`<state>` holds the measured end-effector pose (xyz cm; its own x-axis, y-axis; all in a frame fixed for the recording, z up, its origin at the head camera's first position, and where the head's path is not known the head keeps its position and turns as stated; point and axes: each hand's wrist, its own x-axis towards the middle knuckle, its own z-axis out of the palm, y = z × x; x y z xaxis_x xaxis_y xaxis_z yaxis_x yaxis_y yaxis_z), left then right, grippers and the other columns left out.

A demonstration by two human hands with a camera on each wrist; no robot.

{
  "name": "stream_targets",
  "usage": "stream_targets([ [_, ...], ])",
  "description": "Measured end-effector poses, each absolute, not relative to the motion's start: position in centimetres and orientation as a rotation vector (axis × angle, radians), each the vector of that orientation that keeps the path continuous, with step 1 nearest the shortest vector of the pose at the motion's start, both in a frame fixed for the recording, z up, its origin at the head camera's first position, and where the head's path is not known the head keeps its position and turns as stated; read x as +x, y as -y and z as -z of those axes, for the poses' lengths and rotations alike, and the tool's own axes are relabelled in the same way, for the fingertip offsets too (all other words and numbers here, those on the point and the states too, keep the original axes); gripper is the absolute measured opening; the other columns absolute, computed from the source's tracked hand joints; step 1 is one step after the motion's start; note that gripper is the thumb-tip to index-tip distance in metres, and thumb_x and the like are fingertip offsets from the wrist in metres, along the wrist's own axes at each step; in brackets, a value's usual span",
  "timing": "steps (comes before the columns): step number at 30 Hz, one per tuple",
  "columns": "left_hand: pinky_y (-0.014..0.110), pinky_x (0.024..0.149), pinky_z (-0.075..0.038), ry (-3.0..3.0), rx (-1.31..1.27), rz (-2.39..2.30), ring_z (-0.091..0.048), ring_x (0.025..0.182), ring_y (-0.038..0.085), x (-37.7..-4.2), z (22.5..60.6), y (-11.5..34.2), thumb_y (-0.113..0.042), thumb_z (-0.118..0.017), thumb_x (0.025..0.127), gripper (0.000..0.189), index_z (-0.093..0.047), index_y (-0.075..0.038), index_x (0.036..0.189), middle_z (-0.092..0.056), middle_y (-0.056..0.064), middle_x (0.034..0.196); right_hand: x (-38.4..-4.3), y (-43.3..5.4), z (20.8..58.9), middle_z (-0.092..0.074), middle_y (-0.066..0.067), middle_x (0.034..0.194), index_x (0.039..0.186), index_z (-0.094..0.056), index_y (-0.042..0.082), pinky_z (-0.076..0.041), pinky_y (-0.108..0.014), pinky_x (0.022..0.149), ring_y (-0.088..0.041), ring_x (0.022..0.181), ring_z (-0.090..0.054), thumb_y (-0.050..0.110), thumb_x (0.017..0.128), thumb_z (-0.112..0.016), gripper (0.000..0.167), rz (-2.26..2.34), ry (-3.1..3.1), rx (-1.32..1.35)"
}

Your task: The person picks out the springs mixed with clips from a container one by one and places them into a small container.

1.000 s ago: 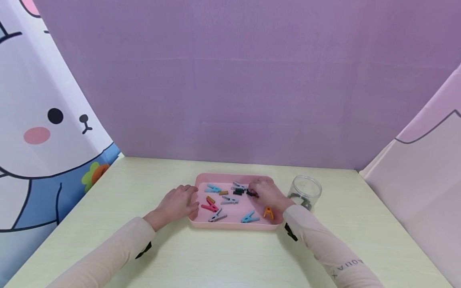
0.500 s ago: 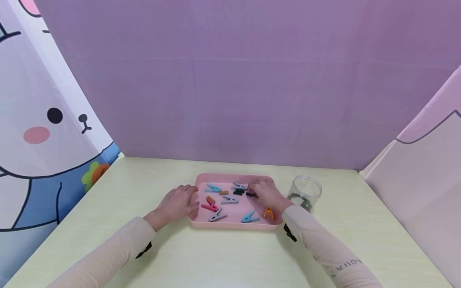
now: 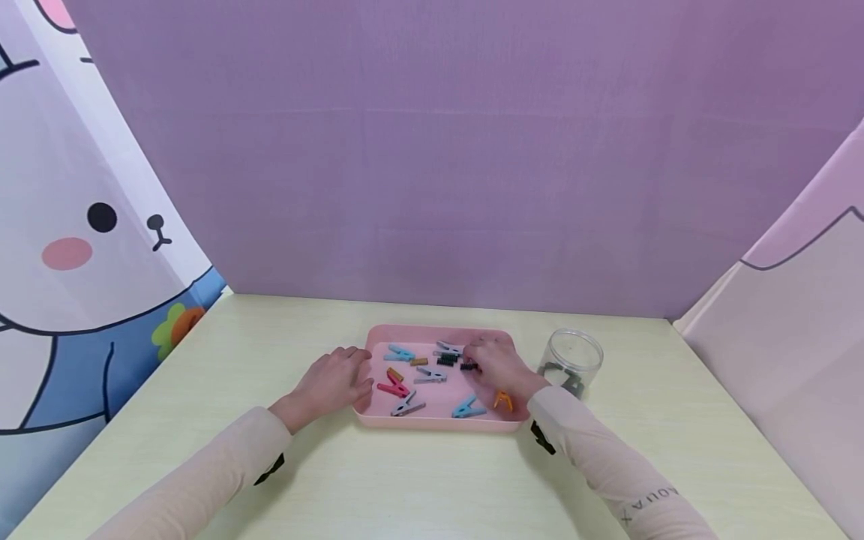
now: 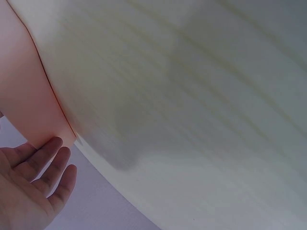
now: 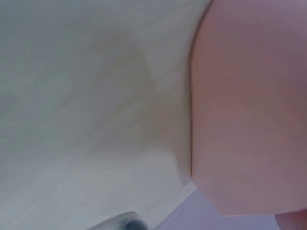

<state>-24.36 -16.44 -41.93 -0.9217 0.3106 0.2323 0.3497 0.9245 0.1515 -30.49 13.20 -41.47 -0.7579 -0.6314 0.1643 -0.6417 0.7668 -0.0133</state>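
A pink tray (image 3: 439, 424) lies on the table with several clothespins and small ridged pieces in it. My left hand (image 3: 331, 381) rests at its left rim, fingers loosely bent; in the left wrist view those fingers (image 4: 60, 189) lie by the outer wall. Over the tray's back right part, my right hand (image 3: 499, 364) pinches a small black ridged piece (image 3: 469, 367), whose far end the hand hides. Just left of it lie dark ridged pieces (image 3: 446, 361) and a grey clothespin (image 3: 448, 349). The right wrist view shows mainly the tray's outer wall (image 5: 249, 120) and little of the hand.
A clear round jar (image 3: 574, 358) with dark things inside stands right of the tray, close to my right wrist. Inside the tray are blue (image 3: 467, 407), red (image 3: 394, 385) and orange (image 3: 503, 399) clothespins. A purple backdrop (image 3: 432, 187) rises behind the table.
The small black ridged piece has turned from tilted to nearly level and shifted slightly left, with the right fingers at it. My left hand and the tray have not moved.
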Motion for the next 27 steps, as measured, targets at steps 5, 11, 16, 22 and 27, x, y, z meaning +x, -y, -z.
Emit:
stream_targets([
  [5, 0.043, 0.084, -0.051, 2.878, -0.504, 0.278, -0.057, 0.102, 0.028, -24.3, 41.9, 16.5, -0.034, -0.066, 0.079, 0.048, -0.057, -0.005, 0.117, -0.06, 0.011, 0.116, -30.1, -13.2, 41.2, -0.065, 0.004, 0.096, 0.096, -0.067, 0.016, -0.041, -0.041, 0.092, -0.015, 0.092, -0.058, 0.008, 0.078, -0.066, 0.019, -0.085, 2.808, 1.011],
  [11, 0.043, 0.083, -0.051, 2.869, -0.516, 0.274, -0.058, 0.102, 0.028, -24.3, 41.9, 16.5, -0.034, -0.065, 0.079, 0.047, -0.057, -0.005, 0.116, -0.061, 0.011, 0.115, -29.9, -13.5, 41.0, -0.065, 0.005, 0.096, 0.095, -0.067, 0.017, -0.038, -0.046, 0.095, -0.016, 0.096, -0.059, 0.004, 0.075, -0.065, 0.023, -0.089, 2.769, 1.02],
  [16, 0.042, 0.082, -0.052, 2.863, -0.515, 0.271, -0.058, 0.1, 0.027, -24.2, 42.0, 16.6, -0.034, -0.065, 0.079, 0.047, -0.057, -0.005, 0.116, -0.061, 0.01, 0.114, -29.7, -14.0, 40.5, -0.065, 0.004, 0.091, 0.09, -0.066, 0.015, -0.041, -0.043, 0.096, -0.014, 0.089, -0.059, 0.005, 0.075, -0.067, 0.019, -0.103, 2.704, 1.059],
  [22, 0.043, 0.083, -0.051, 2.871, -0.507, 0.27, -0.058, 0.102, 0.027, -24.2, 41.9, 16.5, -0.034, -0.066, 0.079, 0.048, -0.057, -0.005, 0.116, -0.061, 0.011, 0.115, -29.2, -14.8, 39.4, -0.065, 0.0, 0.092, 0.09, -0.065, 0.011, -0.048, -0.039, 0.076, -0.017, 0.084, -0.055, 0.007, 0.075, -0.069, 0.016, -0.151, 2.679, 1.068],
  [27, 0.042, 0.083, -0.051, 2.876, -0.506, 0.267, -0.058, 0.1, 0.027, -24.1, 41.8, 16.5, -0.034, -0.065, 0.079, 0.049, -0.056, -0.005, 0.117, -0.061, 0.01, 0.114, -28.8, -15.6, 38.5, -0.066, 0.001, 0.091, 0.091, -0.066, 0.012, -0.046, -0.035, 0.07, -0.015, 0.081, -0.053, 0.008, 0.074, -0.07, 0.018, -0.15, 2.7, 1.023],
])
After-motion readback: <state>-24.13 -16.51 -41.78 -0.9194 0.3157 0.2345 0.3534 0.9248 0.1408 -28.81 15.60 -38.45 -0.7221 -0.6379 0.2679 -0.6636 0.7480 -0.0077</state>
